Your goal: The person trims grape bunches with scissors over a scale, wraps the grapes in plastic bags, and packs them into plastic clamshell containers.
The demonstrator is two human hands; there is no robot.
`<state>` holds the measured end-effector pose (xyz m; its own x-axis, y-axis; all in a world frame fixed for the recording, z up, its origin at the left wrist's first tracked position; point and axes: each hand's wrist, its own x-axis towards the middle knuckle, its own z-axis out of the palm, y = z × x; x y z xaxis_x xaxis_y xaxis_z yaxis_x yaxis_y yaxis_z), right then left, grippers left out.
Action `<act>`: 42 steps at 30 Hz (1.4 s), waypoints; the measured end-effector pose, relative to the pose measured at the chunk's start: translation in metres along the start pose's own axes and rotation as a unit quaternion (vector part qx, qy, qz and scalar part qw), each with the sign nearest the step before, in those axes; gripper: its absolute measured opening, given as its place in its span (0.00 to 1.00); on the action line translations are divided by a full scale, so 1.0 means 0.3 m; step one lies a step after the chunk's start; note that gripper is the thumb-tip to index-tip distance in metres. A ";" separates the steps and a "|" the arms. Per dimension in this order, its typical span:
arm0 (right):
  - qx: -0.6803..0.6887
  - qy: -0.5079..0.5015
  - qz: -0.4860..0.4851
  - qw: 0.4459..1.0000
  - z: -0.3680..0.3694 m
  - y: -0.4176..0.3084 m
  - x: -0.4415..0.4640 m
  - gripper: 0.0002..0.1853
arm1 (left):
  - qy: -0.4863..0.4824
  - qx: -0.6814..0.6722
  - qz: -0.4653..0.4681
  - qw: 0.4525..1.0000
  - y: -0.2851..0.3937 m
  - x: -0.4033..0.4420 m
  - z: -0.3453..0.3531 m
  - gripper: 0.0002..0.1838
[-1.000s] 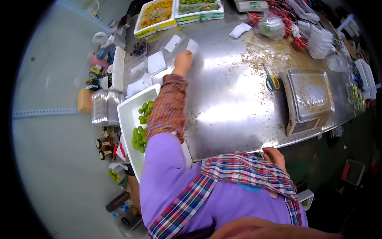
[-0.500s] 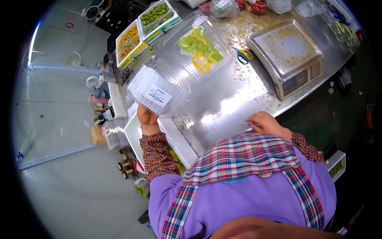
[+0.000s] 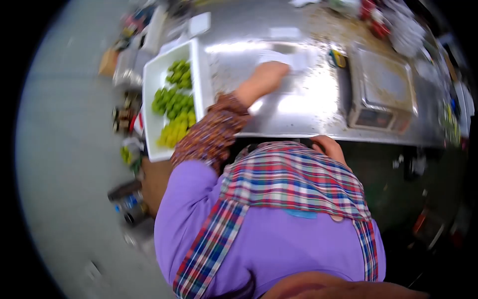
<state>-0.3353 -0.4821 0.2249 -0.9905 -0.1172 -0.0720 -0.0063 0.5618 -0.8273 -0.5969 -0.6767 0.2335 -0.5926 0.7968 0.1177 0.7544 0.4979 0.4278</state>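
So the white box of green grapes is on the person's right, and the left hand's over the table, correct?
Wrong side: in the head view, the white box of green grapes is on the person's left; the left hand is over the table.

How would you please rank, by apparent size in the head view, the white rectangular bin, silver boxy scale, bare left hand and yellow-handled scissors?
Largest, too close to rank: white rectangular bin, partly hidden, and silver boxy scale.
Next: bare left hand.
Smallest: yellow-handled scissors, blurred.

Steel table (image 3: pixel 303 104), bench scale (image 3: pixel 384 82) and green grapes (image 3: pixel 174 103) in a white crate (image 3: pixel 200 74) suggest a fruit shop's packing area.
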 end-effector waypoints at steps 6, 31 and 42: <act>-0.005 -0.075 0.045 0.996 -0.020 -0.022 0.004 0.13 | -0.059 0.144 -0.065 0.986 0.031 -0.014 0.231 0.10; -0.046 -0.209 -0.156 0.964 0.083 -0.062 0.193 0.12 | 0.127 -0.295 -0.338 0.885 0.369 -0.670 -0.057 0.09; -0.018 -0.157 -0.018 0.987 0.275 -0.201 0.159 0.12 | 0.035 -0.387 -0.283 0.877 0.263 -0.809 -0.144 0.08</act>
<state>-0.3708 -0.5892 0.2255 -0.8983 -0.3821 -0.2170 -0.0507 0.5806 -0.8126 -0.4057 -0.8457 0.2773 -0.8464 0.4611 -0.2666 -0.0677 0.4033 0.9126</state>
